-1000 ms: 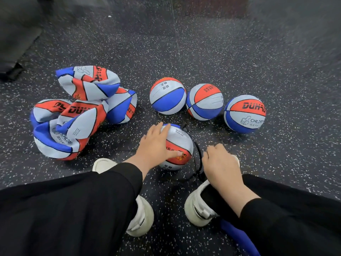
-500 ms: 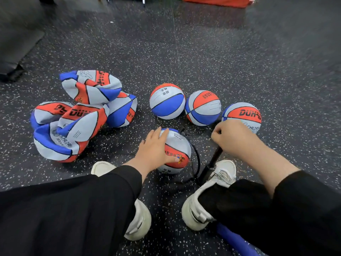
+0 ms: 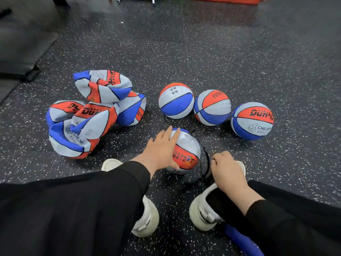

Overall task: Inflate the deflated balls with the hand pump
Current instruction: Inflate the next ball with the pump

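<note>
My left hand (image 3: 160, 152) lies flat with spread fingers on a round red, blue and grey ball (image 3: 186, 151) on the floor between my feet. A black hose (image 3: 204, 154) runs from the ball's far side down to the hand pump. My right hand (image 3: 227, 169) is closed over the pump handle, pressed low beside my right shoe; the pump body is mostly hidden under it. Three inflated balls (image 3: 212, 107) stand in a row behind. Several deflated, crumpled balls (image 3: 88, 115) lie piled at the left.
My white shoes (image 3: 145, 217) rest on the dark speckled rubber floor (image 3: 239, 61). A blue object (image 3: 239, 239) pokes out under my right leg. A dark mat edge (image 3: 27, 58) lies far left, and an orange mat (image 3: 227, 0) at the top.
My right hand has pushed the pump handle down from its raised position half a second ago. My left hand stays on the ball. The view has shifted slightly.
</note>
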Demonstrator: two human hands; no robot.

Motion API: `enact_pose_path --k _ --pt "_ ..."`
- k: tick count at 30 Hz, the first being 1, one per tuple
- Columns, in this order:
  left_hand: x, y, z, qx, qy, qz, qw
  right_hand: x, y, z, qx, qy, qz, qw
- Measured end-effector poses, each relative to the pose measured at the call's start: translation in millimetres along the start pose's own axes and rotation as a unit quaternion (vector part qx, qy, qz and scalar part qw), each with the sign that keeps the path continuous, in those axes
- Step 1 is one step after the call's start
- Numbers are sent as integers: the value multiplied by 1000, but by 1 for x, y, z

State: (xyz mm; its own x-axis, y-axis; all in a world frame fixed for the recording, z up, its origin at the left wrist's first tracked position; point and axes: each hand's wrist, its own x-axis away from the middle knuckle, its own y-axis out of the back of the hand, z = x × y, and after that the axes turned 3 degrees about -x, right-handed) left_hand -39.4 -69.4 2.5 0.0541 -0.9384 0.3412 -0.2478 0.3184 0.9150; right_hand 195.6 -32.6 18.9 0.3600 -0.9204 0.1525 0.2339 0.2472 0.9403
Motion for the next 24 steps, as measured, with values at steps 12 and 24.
enact_pose_path --k 12,24 --pt "-6 -4 -2 7 19 -70 997 -37 85 20 6 -25 -110 994" --pt "2 -10 -2 40 47 -30 998 3 11 6 17 60 27 998"
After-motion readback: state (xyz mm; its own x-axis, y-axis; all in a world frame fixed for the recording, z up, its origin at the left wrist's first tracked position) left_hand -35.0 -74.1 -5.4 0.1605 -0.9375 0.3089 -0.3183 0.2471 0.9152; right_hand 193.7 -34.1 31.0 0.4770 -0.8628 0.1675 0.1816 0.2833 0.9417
